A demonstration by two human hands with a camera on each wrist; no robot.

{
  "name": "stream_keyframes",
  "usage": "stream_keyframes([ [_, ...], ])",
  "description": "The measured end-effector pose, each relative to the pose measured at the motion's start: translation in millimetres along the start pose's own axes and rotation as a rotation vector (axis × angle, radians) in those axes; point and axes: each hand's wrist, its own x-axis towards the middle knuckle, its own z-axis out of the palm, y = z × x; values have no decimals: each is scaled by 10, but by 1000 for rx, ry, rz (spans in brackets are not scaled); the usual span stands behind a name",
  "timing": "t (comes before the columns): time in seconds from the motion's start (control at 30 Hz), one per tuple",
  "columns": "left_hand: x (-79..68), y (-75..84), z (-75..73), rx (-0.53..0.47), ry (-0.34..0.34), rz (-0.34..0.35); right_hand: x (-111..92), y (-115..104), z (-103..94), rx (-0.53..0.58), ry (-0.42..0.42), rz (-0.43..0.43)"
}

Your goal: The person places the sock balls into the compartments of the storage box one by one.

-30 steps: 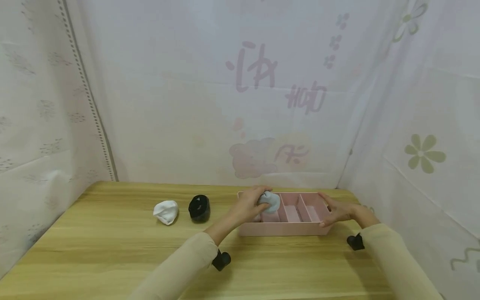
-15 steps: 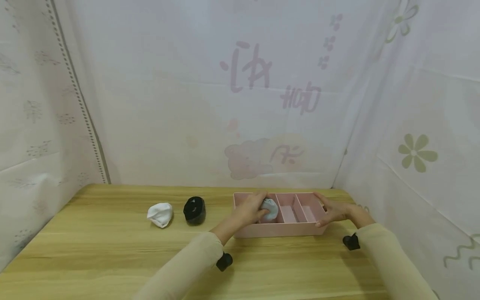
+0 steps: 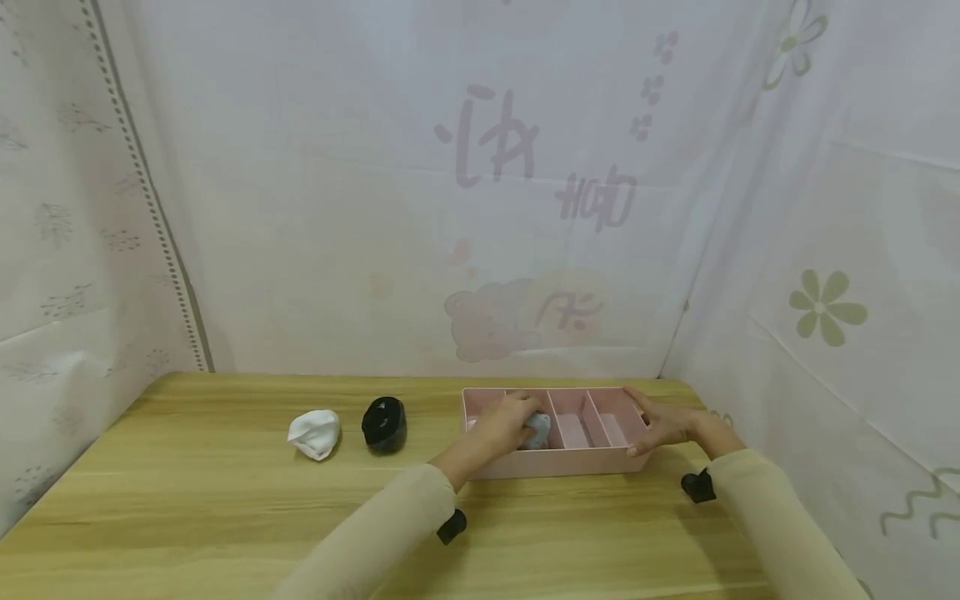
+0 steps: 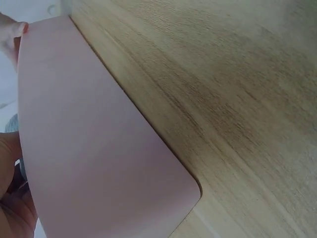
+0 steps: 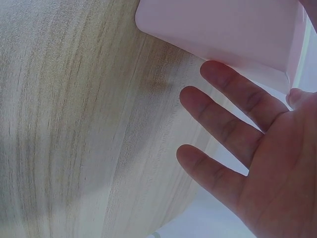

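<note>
The grey-blue cloth bundle (image 3: 537, 431) is inside the second compartment from the left of the pink box (image 3: 562, 463), low between the dividers. The fingers of the left hand (image 3: 504, 425) hold it, curled over its left side. To do this step well, I think the bundle should be let down until it meets the floor of the compartment, and only then the grip should loosen — slowly, so that the cloth does not come up again with the fingers. The right hand (image 3: 667, 423) holds the right end of the box, thumb on the near wall and a finger at the far corner, its other fingers spread out; it seems wise to keep this support. Farther left on the surface (image 3: 225, 517) stand the black bundle (image 3: 385, 425) and, beside it, the white bundle (image 3: 315, 433).

Compared with one second before, the grey-blue bundle is lower: then it was held up near the rim — now it has sunk into the compartment. The black and white bundles have stayed in their places.
</note>
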Motion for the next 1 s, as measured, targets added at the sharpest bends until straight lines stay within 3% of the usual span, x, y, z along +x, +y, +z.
stream_keyframes([
  [0.33, 6, 31, 51, 161, 39, -26, 22, 19, 3, 19, -5, -9],
  [1.0, -20, 79, 87, 241, 31, -64, -15, -19, 14, 12, -8, -12],
])
